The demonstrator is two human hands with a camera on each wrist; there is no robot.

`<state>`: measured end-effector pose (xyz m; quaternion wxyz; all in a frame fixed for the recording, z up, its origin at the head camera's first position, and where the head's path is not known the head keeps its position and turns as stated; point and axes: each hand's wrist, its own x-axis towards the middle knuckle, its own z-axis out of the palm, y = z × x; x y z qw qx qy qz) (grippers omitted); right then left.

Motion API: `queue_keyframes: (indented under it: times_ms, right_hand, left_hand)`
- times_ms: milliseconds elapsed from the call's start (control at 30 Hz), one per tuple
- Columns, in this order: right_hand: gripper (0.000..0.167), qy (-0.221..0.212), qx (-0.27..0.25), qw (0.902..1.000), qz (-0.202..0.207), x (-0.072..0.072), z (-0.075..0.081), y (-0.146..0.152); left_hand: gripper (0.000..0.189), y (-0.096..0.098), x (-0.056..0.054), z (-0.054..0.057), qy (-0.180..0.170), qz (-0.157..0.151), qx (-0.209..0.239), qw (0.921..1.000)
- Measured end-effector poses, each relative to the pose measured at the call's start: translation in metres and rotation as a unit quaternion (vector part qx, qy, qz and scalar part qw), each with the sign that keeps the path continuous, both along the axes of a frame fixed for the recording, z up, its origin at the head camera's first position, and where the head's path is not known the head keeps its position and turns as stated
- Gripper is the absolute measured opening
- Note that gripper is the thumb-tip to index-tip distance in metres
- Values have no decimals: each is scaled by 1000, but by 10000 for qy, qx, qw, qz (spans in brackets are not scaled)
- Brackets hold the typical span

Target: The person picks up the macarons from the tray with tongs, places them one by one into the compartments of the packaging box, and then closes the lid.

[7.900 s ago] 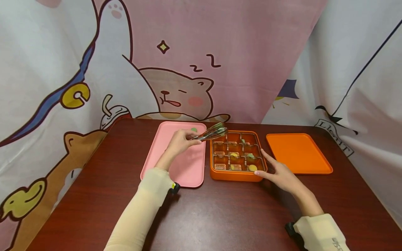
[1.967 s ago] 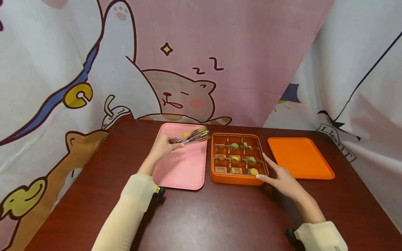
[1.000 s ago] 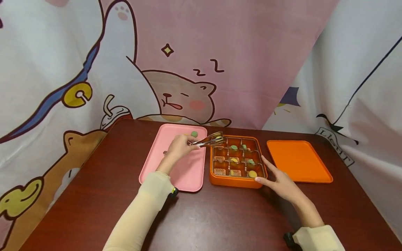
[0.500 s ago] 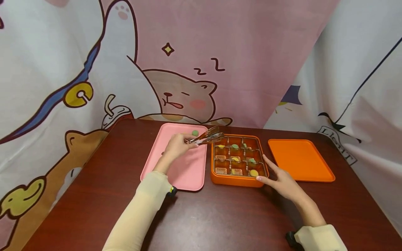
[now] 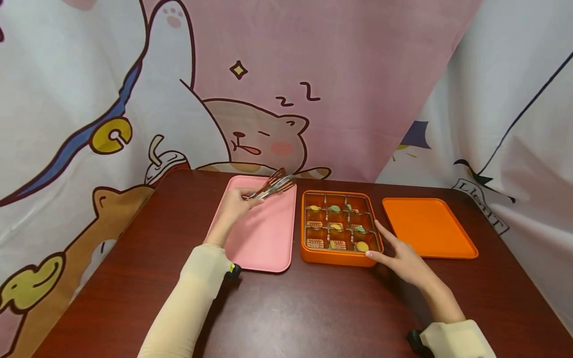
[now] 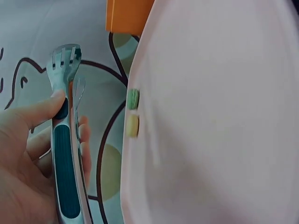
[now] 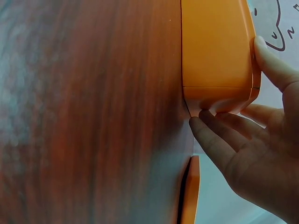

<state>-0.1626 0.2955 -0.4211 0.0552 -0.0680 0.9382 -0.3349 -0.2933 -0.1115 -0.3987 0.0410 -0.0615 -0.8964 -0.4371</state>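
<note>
My left hand [image 5: 235,205] grips a pair of metal tongs [image 6: 67,168] with dark green handle insets, held over the pink tray [image 5: 264,243]. Their prongs are spread, with nothing between them. In the left wrist view, a green macaron [image 6: 133,99] and a yellow macaron [image 6: 132,126] lie at the tray's edge; the head view hides them behind hand and tongs. My right hand [image 5: 405,261] touches the orange box [image 5: 337,257] at its right side, thumb at the front corner. Several macarons sit in its divided insert, among them a yellow one [image 5: 315,208] in the back-left compartment.
An orange lid [image 5: 429,226] lies flat on the dark wooden table [image 5: 286,318], right of the box. A printed curtain [image 5: 349,89] hangs close behind the table and along both sides.
Since two seconds ago the tongs carried a yellow macaron to the box's back-left compartment and released it. My left hand has swung back left over the tray. The right hand keeps its place.
</note>
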Motion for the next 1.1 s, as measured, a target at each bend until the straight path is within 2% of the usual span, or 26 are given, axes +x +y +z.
queue_keyframes:
  times_ms: [167,267,500,700,933,1100]
  right_hand:
    - [90,-22,-5,10000,-22,0,0,0]
    - [90,-25,-8,10000,-32,0,0,1]
    - [90,-30,-37,10000,-27,0,0,1]
    - [90,4,-29,10000,13,0,0,-1]
    - [91,-94,-45,9999,-55,1,1,-3]
    - [92,-118,-51,9999,-72,0,1,-3]
  left_hand:
    - [35,-10,-2,-5,-39,405,-152,9991]
    - [36,-15,-4,-10,-215,596,-239,9977]
    - [38,-24,-7,-24,-524,876,-425,9939]
    - [40,-30,-9,-35,-854,1176,-629,9874]
    - [38,-30,-11,-39,-930,1132,-555,9877]
    - [30,-30,-12,-40,-822,1170,-585,9880]
